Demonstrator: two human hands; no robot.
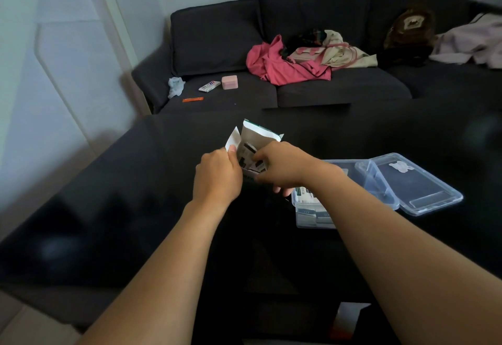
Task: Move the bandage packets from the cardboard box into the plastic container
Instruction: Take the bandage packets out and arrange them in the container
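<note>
A small white cardboard box (258, 135) with open flaps is held above the dark glossy table (135, 209). My left hand (218, 176) grips its left side, thumb on a flap. Fingers of my right hand (282, 165) reach into the box's mouth and pinch the bandage packets (248, 154) that show inside. To the right sits the clear plastic container (307, 217), partly hidden under my right forearm, with several packets (305, 192) lying in it.
The container's clear lid (415, 181) lies on the table just right of it. Behind the table is a dark sofa (326, 89) with pink clothing (274, 65), a pink case (229, 82) and small items. A white wall is on the left.
</note>
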